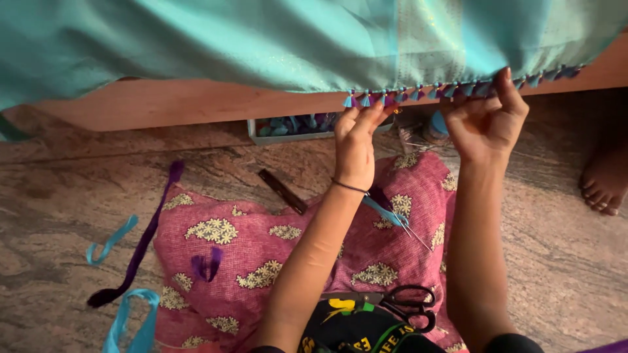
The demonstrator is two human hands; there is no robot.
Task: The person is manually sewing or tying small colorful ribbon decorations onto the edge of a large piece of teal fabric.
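Observation:
A teal cloth (275,46) hangs over a wooden edge, its lower hem lined with small teal and purple tassels (418,93). My left hand (356,140) pinches the hem near the left end of the tassel row. My right hand (487,117) grips the hem further right, fingers curled around the tassels. A thin teal thread with a needle (399,219) hangs down from my left hand over my lap. Black-handled scissors (402,302) lie on my lap over pink flowered fabric (261,248).
A tray of thread spools (294,126) sits under the wooden board (163,101). A dark flat stick (282,191) lies on the stone floor. Purple ribbon (147,229) and teal ribbons (111,240) lie at left. Another person's bare foot (605,180) rests at right.

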